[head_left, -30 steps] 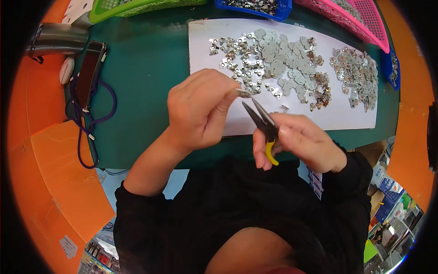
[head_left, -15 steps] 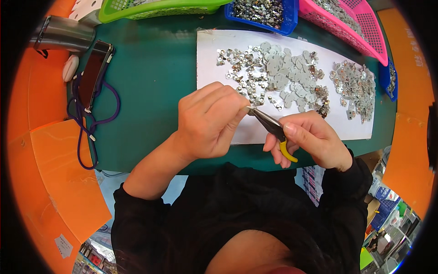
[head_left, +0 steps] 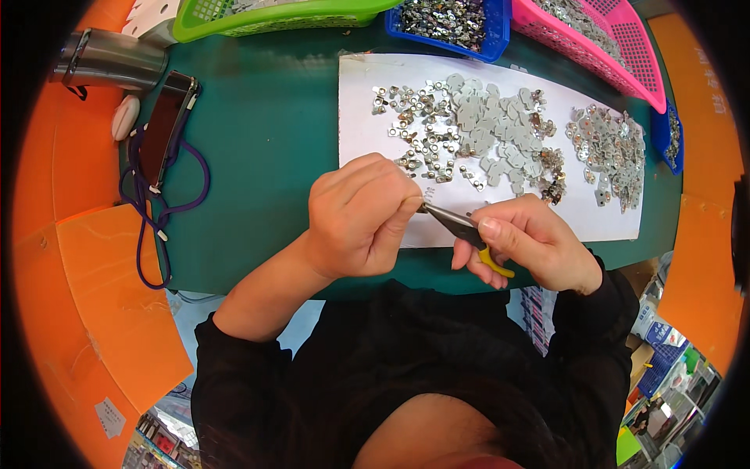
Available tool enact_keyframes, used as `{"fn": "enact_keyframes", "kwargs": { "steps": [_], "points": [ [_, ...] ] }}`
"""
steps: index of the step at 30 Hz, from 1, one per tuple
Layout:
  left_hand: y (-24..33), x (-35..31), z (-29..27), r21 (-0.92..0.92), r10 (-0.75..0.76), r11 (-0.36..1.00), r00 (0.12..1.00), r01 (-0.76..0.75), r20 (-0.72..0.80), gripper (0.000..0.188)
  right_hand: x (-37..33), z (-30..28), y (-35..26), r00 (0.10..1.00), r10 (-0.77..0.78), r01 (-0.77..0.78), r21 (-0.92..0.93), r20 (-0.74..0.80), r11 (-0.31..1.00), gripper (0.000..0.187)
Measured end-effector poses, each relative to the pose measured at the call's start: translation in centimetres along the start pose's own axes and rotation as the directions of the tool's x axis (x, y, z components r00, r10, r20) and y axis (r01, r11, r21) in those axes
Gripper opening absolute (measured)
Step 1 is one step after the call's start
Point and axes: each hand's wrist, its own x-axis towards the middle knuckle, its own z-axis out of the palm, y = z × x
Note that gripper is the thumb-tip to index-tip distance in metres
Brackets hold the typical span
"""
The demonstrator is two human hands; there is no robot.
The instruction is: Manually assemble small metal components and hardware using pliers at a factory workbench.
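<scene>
My right hand [head_left: 525, 241] grips a pair of pliers [head_left: 457, 225] with yellow handles, their narrow metal jaws pointing left. At the jaw tips, my left hand [head_left: 361, 215] is closed, thumb and fingers pinching a small metal piece [head_left: 423, 206] mostly hidden by the fingertips. Behind both hands a white board [head_left: 367, 144] bears small silver clips [head_left: 430, 141] on the left, flat grey plates [head_left: 504, 117] in the middle, and a pile of shiny metal parts [head_left: 608, 152] to the right. A few brownish metal bits [head_left: 553, 168] lie beside the grey plates.
Along the back of the green table [head_left: 258, 148] stand a green basket [head_left: 289, 17], a blue bin [head_left: 492, 43] and a pink basket [head_left: 601, 59], holding small parts. A smaller blue bin [head_left: 664, 141] is at right. A phone [head_left: 166, 129] with a purple cord and a steel cup [head_left: 117, 61] sit left.
The plier tips and the left fingertips have dropped slightly toward me, still together. Both hands keep their grip, and the piles on the board look the same.
</scene>
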Motion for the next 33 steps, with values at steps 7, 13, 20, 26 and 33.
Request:
{"fn": "enact_keyframes", "kwargs": {
  "steps": [7, 13, 20, 26, 33],
  "points": [
    [0.7, -0.3, 0.2, -0.016, -0.129, 0.991, 0.992, 0.129, -0.002, 0.012, -0.3, 1.3, 0.9, 0.906, -0.383, 0.211, -0.590, -0.182, 0.779, 0.021],
    [0.1, -0.2, 0.3, -0.022, -0.179, 0.984, 0.984, 0.179, 0.016, 0.011, -0.5, 1.3, 0.8, 0.847, -0.478, 0.153, -0.757, -0.231, 0.636, 0.011],
    [-0.1, 0.2, 0.0, -0.066, -0.119, 0.989, 0.984, 0.129, 0.136, 0.011, -1.5, -1.0, -2.0, 0.877, -0.467, 0.141, -0.868, -0.113, 0.476, 0.014],
    [-0.1, 0.2, -0.1, -0.075, -0.077, 0.993, 0.983, 0.090, 0.164, 0.010, -1.7, -0.9, -4.1, 0.909, -0.417, 0.133, -0.933, -0.020, 0.336, 0.013],
    [0.1, 0.2, -0.1, -0.126, -0.098, 0.984, 0.977, 0.123, 0.188, 0.008, -1.4, -1.4, -4.8, 0.923, -0.382, 0.169, -0.941, 0.047, 0.292, 0.014]
  ]
}}
